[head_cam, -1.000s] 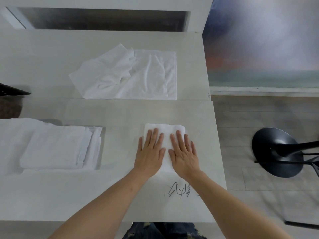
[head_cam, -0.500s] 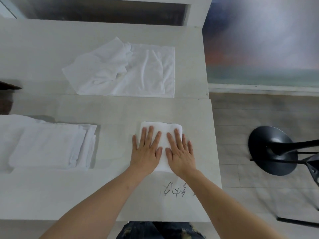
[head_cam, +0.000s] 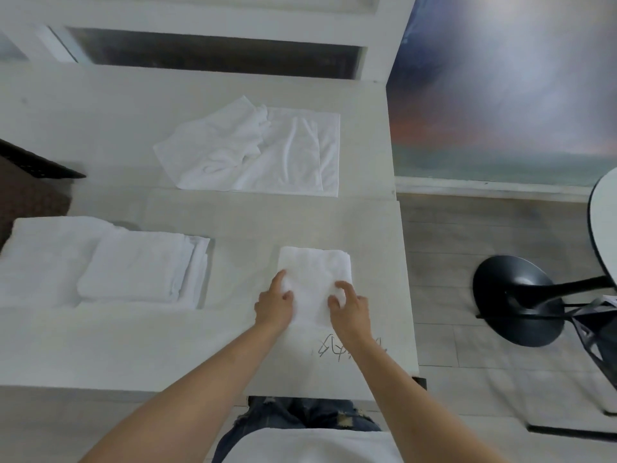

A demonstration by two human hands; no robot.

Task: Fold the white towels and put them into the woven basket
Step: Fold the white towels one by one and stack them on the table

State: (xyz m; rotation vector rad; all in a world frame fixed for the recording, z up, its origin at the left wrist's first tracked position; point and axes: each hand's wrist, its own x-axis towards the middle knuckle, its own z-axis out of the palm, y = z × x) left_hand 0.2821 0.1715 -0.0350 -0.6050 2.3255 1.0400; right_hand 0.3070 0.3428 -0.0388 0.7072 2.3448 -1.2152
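Both hands curl onto the folded white towel [head_cam: 314,279] — left hand [head_cam: 274,304] and right hand [head_cam: 350,307] pinching its near side, likely to lift it — right of the folded stack [head_cam: 140,267]

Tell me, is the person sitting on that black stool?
No, the black stool stands unoccupied on the floor, to the right of the table.

The pale surface [head_cam: 110,355] carries a folded towel [head_cam: 314,272], a stack [head_cam: 140,267] to its left, and loose towels [head_cam: 253,152] beyond it.
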